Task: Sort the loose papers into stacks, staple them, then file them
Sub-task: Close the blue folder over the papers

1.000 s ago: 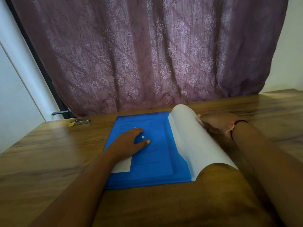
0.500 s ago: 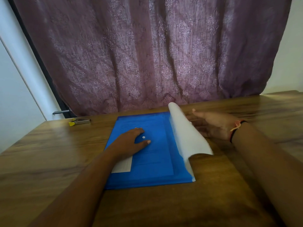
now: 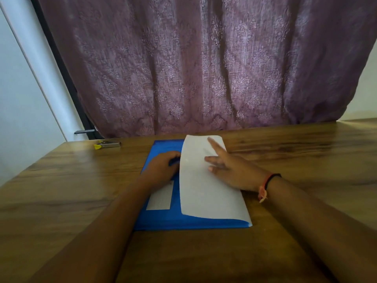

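Note:
A blue plastic file folder [image 3: 163, 219] lies flat on the wooden table [image 3: 71, 190], with a white label [image 3: 160, 198] on its front. Its pale flap [image 3: 202, 193] is folded over the folder's right half. My right hand [image 3: 230, 170] lies on top of that flap with fingers straight and spread, pressing it down. My left hand [image 3: 163, 166] rests flat on the blue folder just left of the flap's edge; its fingertips are hidden under the flap. No loose papers are visible.
A small metal stapler [image 3: 107, 145] with a yellow end lies at the table's far left, near the back edge. A purple patterned curtain [image 3: 204, 68] hangs right behind the table. Bare wood stretches to the right and in front of the folder.
My right hand swung the flap from standing open on the right over to the left and now presses it onto the folder. My left hand stayed in place on the folder.

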A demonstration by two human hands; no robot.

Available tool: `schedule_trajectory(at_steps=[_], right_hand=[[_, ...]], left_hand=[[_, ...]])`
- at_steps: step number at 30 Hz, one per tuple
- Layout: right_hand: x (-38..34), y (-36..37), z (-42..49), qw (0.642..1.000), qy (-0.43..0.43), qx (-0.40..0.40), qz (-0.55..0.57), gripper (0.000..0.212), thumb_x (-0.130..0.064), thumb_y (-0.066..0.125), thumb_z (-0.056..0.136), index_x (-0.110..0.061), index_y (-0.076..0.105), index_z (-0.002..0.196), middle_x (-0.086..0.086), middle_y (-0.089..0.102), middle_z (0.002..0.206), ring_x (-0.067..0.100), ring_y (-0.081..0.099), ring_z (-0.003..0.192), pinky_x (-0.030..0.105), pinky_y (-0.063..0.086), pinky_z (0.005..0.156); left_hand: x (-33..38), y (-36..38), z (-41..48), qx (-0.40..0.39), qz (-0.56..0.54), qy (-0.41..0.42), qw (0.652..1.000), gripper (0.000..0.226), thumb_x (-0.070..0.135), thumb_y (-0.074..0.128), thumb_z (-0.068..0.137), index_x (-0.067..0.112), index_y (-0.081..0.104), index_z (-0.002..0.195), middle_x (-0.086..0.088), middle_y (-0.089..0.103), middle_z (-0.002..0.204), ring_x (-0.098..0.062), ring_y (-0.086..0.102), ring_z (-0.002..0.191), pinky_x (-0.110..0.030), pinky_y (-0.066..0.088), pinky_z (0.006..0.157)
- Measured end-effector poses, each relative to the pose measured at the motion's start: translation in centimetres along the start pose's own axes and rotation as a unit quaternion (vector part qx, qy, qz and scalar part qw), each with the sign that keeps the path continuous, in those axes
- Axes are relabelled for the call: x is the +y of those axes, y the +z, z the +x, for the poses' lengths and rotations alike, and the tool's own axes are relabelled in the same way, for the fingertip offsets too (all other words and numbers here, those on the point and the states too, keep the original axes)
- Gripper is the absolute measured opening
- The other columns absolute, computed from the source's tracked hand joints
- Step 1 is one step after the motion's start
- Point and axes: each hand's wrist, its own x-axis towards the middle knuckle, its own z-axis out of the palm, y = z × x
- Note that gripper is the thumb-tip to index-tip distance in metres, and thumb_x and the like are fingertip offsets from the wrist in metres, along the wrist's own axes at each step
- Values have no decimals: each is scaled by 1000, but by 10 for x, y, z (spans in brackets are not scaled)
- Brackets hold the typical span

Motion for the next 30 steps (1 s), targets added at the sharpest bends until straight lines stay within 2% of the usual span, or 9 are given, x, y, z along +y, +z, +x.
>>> schedule_trajectory(at_steps=[4,7,10,13,17,20,23,26,30], right_hand=[[-9,9,0,985,-9,-27,-170,60,-50,42,102,-41,18,156,-7,37,157,19,37,142,29,31,113],[-12,11,3,975,-10,-24,-219,50,-50,37,104,-39,32,153,-7,37,157,20,34,143,33,29,116],[-13,14,8,963,-13,-31,-269,51,-53,32,103,-45,26,153,-7,40,152,24,35,138,41,34,114],[-16,22,15,949,-14,-20,-316,51,-54,28,102,-52,17,152,-6,41,143,25,35,130,43,35,107],[-19,30,21,942,-19,4,-336,49,-51,27,102,-56,19,150,-4,41,129,22,36,121,41,35,102],[-21,32,22,944,-32,6,-330,47,-46,30,102,-48,30,150,-9,39,141,21,34,129,42,32,106],[-26,36,25,947,-61,-7,-314,48,-38,32,103,-38,35,151,-12,34,156,20,30,140,45,26,114],[-27,39,27,960,-70,-8,-270,48,-32,34,104,-27,41,151,-6,42,155,19,40,139,44,31,116],[-23,36,26,964,-72,4,-255,45,-27,37,104,-25,47,148,-6,45,153,18,45,137,39,35,115]], left_hand=[[-3,-4,1,67,-84,-52,993,30,21,53,105,13,61,133,0,69,123,-13,62,115,-25,46,104],[-2,-3,-1,16,-55,-34,998,32,24,62,100,17,64,131,2,67,124,-6,59,110,-13,43,95],[2,-2,1,-17,16,-3,1000,27,26,66,97,18,71,124,3,67,125,-7,57,111,-13,38,93],[3,-5,1,-26,27,11,999,21,22,67,97,17,76,115,2,73,114,-2,59,96,-3,39,77],[4,-8,1,-27,38,20,999,18,17,68,96,14,78,111,9,66,92,8,52,72,2,38,69],[1,-8,2,-25,38,8,999,16,18,70,95,15,79,108,10,65,85,8,52,67,1,39,65],[-3,-7,4,-29,35,2,999,14,20,73,93,19,80,105,7,74,91,6,55,65,-2,41,63],[-4,-7,4,-33,34,1,999,14,20,72,93,21,80,105,12,73,87,5,56,65,-1,41,62],[-4,-7,2,-27,28,10,999,17,19,71,94,18,79,109,5,76,106,6,58,75,2,41,69]])
